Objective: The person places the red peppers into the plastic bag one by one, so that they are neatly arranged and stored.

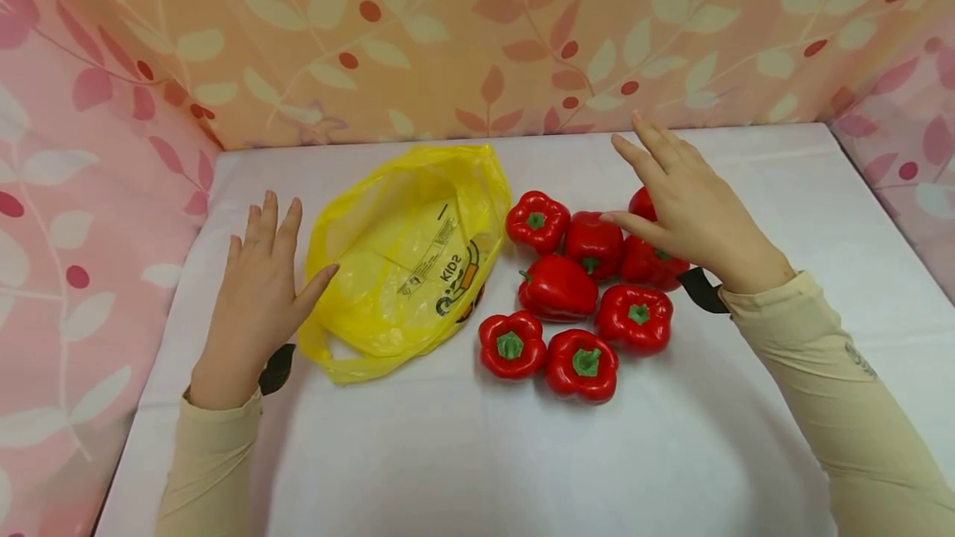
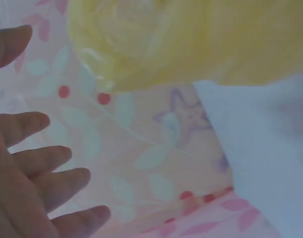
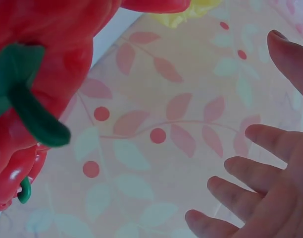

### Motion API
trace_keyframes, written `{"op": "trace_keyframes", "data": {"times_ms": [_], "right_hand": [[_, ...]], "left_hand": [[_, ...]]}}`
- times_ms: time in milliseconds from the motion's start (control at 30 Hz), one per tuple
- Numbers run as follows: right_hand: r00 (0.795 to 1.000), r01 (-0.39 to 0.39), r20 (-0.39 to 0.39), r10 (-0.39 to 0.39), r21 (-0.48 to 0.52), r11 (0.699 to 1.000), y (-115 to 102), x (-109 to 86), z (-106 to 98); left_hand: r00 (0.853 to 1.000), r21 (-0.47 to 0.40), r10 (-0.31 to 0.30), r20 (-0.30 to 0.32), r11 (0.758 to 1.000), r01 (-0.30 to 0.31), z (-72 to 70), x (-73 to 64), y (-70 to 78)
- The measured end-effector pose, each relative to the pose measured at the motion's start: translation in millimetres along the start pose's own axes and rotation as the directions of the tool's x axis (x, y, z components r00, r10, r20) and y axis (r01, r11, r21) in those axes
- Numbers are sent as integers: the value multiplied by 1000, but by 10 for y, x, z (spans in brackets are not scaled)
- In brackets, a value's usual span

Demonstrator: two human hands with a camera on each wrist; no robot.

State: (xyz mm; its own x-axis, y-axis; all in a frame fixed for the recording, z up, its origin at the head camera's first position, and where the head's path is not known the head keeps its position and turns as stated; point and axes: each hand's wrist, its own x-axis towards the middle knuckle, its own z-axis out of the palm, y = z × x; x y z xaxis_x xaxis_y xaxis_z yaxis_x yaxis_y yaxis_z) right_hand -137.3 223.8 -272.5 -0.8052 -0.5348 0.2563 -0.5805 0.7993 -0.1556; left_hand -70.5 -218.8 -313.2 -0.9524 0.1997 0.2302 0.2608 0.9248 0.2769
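Note:
A yellow plastic bag (image 1: 358, 288) with printed lettering lies with its mouth spread wide on the white-covered table. To its right is a cluster of several red bell peppers (image 1: 559, 288) with green stems. My left hand (image 1: 257, 297) is held beside the bag's left edge, fingers straight, thumb overlapping the bag in the head view. Over the right side of the peppers hovers my right hand (image 1: 690, 205), its fingers spread and holding nothing; it partly hides two of them. From the right wrist, a pepper (image 3: 57, 64) looms close at the left, apart from the fingers (image 3: 240, 198).
A white cloth (image 1: 448, 454) covers the table. Floral curtains (image 1: 522, 31) stand along the back and both sides. Dark straps (image 1: 701, 292) show at the wrists, next to the beige sleeves (image 1: 828, 388).

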Motion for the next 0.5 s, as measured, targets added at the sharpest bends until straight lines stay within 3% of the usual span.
{"op": "trace_keyframes", "data": {"times_ms": [167, 300, 400, 500], "right_hand": [[1000, 20, -12, -20, 29, 999, -33, 43, 24], [999, -5, 33, 2, 81, 997, -73, 74, 32], [997, -10, 73, 2, 104, 995, -100, 117, 32], [993, -10, 115, -5, 124, 992, -130, 173, 37]], "left_hand": [[994, -145, -9, -108, 989, -7, 161, -52, -155], [973, -323, -48, -227, 946, -29, 318, -34, -251], [961, -502, -141, -239, 865, 1, 407, -27, -287], [953, -677, -245, -180, 734, 61, 467, -39, -300]]}}
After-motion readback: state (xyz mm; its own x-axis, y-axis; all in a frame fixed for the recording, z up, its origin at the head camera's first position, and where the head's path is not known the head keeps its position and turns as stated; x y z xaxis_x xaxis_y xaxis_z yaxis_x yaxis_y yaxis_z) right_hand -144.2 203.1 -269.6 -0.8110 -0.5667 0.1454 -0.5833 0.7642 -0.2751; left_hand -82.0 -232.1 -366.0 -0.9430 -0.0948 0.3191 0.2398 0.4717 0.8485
